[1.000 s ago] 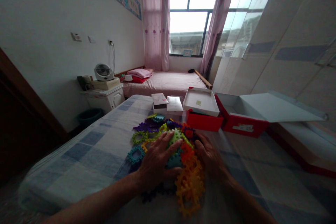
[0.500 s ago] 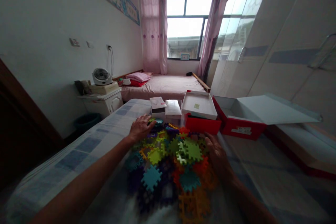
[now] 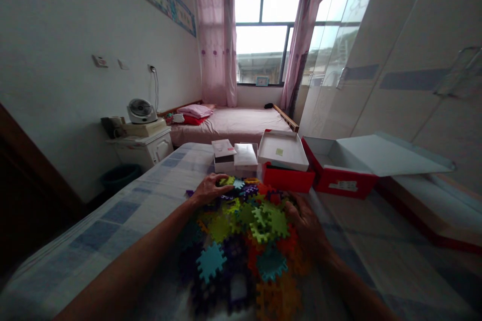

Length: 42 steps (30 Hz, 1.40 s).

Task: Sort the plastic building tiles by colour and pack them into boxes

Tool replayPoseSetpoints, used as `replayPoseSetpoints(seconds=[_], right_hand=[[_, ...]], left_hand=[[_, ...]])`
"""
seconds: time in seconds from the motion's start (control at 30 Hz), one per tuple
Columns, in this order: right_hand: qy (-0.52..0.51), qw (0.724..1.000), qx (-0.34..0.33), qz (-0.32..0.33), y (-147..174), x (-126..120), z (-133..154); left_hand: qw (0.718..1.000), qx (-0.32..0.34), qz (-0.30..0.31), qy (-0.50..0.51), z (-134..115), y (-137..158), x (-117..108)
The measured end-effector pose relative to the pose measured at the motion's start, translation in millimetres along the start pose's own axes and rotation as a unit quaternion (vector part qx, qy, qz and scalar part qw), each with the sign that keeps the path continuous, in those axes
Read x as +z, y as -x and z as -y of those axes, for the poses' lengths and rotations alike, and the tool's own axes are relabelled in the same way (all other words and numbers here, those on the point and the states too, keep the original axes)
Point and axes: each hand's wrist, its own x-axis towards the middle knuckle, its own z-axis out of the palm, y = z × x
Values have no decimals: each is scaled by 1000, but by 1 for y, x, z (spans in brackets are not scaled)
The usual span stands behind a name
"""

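Observation:
A heap of interlocking plastic puzzle tiles (image 3: 220,225) with toothed edges lies on the bedspread between my hands, in yellow-green, teal, purple, orange and red. My left hand (image 3: 209,188) rests at the heap's far left edge. Its thumb and fingers are apart, against a yellow-green tile (image 3: 227,181). At the right side, my right hand (image 3: 305,215) lies along the heap with fingers bent loosely around its edge, partly hidden by the tiles. A teal tile (image 3: 211,261) lies nearer to me, over purple tiles (image 3: 207,288). Orange tiles (image 3: 278,296) are at the near right.
Beyond the heap stand small white boxes (image 3: 224,163) and a red box (image 3: 288,179) with a white lid (image 3: 283,150) on top. An open red box (image 3: 346,183) is to the right. A checked bedspread (image 3: 101,235) lies beneath; a nightstand (image 3: 160,148) stands left.
My left hand has moved slightly right and nearer, its fingers bending in at the far tiles. My right hand has shifted slightly left against the heap. Far tiles have shifted, and the view turned slightly.

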Motion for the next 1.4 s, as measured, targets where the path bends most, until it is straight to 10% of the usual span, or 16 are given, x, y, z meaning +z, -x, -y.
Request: replayPoseSetpoints(seconds=[0.23, 0.53, 0.63, 0.77, 0.9, 1.4], right_hand=[[3, 1000, 19, -11, 0, 1, -3], [-24, 999, 32, -30, -2, -3, -2], [-35, 997, 39, -48, -3, -4, -4], [-30, 996, 55, -60, -5, -2, -4], [-23, 997, 53, -48, -5, 1, -2], [-22, 996, 56, -68, -4, -4, 1]], left_hand=[[993, 50, -15, 102, -37, 3, 14], [942, 328, 66, 41, -125, 52, 31], [958, 281, 47, -18, -99, 69, 9], [976, 50, -90, -193, -4, 87, -23], [970, -86, -56, -223, 59, 108, -31], [990, 100, -94, 35, -58, 102, 30]])
